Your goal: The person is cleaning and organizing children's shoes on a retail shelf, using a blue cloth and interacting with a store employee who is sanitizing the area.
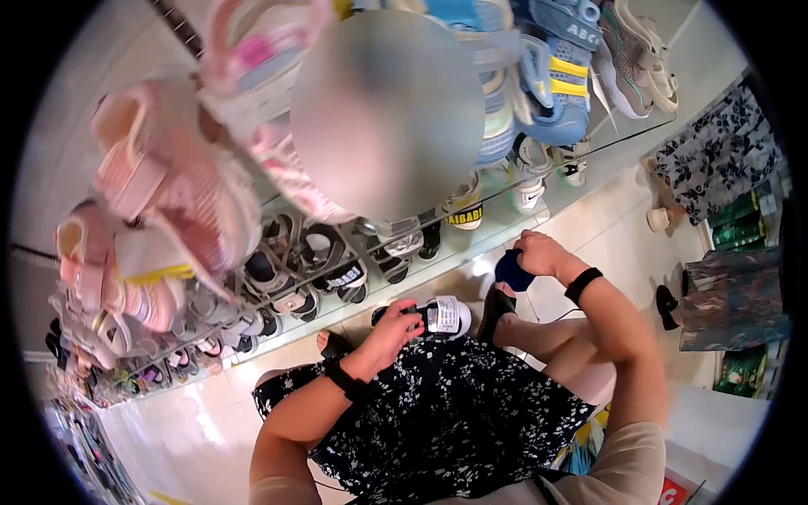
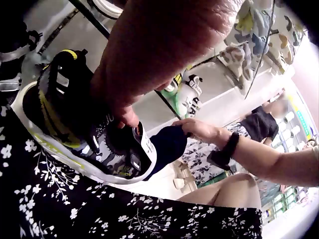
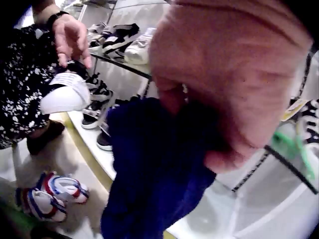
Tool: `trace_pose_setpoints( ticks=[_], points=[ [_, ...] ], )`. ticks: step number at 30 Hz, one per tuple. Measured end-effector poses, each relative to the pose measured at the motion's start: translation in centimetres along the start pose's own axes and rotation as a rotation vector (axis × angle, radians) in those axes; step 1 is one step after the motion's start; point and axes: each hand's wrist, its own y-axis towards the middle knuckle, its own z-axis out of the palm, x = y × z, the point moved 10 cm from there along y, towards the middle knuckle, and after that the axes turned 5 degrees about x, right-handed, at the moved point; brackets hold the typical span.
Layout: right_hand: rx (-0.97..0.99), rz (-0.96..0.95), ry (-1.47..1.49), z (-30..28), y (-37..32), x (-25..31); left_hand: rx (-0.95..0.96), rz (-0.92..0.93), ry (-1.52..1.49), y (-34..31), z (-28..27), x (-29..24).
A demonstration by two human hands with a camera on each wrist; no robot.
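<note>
My left hand [image 1: 396,335] holds a small black and grey camouflage sneaker [image 2: 109,152] over my lap. The sneaker has a white sole with yellow-green marks, and a printed white label [image 1: 449,316] is at its toe end. In the left wrist view the fingers reach onto the upper near the tongue. Out to the right, my right hand [image 1: 543,252] pinches a dark blue cloth [image 3: 154,169] that hangs down from the fingers. In the left wrist view the cloth overlaps the edge of the sneaker's toe.
Glass shelves [image 1: 606,147] of children's shoes run along the front, with pink shoes [image 1: 168,177] and blue shoes [image 1: 551,84] on top. A round mirror-like disc [image 1: 387,118] stands before them. Striped shoes [image 3: 52,194] are low down in the right wrist view. People stand at the right.
</note>
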Motion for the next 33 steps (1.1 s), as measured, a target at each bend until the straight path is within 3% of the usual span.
trace_pose_setpoints(
  ticks=[6, 9, 11, 13, 16, 17, 20, 25, 27, 28, 31, 33],
  points=[
    [-0.174, 0.232, 0.131, 1.5, 1.1, -0.4, 0.026, 0.101, -0.113, -1.6, -0.8, -2.0],
    [-0.268, 0.102, 0.075, 0.2, 0.1, 1.9, 0.021, 0.127, 0.028, -2.6, 0.0, -2.7],
    [-0.227, -0.045, 0.094, -0.5, -1.0, 5.5, 0.062, 0.124, 0.059, -3.0, 0.8, -2.8],
    [-0.055, -0.139, -0.077, 1.4, -1.1, 7.7, 0.057, 0.216, 0.330, -2.1, 1.0, -2.8],
    [0.044, -0.277, -0.072, 2.1, -2.7, 12.4, 0.019, 0.264, 0.512, -0.5, 0.6, -1.3],
    [0.076, -0.318, -0.051, 2.2, -2.9, 13.9, -0.044, 0.372, 0.740, -1.0, 0.9, -2.2],
    [0.186, -0.422, 0.052, 2.5, -3.2, 18.2, -0.036, 0.268, 0.953, -1.1, 1.6, -1.5],
    [0.217, -0.411, 0.377, 3.5, -3.7, 20.8, 0.046, 0.277, 1.259, -3.0, 2.9, -1.6],
    [0.213, -0.384, 0.421, 3.8, -4.4, 20.9, 0.030, 0.264, 1.191, -3.0, 2.1, -1.4],
    [0.290, -0.309, 0.477, 4.7, -4.3, 20.2, 0.024, 0.274, 1.178, -2.7, 1.6, -1.0],
    [0.341, -0.421, 0.726, 4.1, -4.6, 20.8, 0.028, 0.250, 1.191, -2.5, 1.4, -0.6],
    [0.547, -0.394, 0.908, 5.3, -4.1, 20.5, 0.046, 0.251, 1.203, -3.2, 1.8, -0.8]
  ],
)
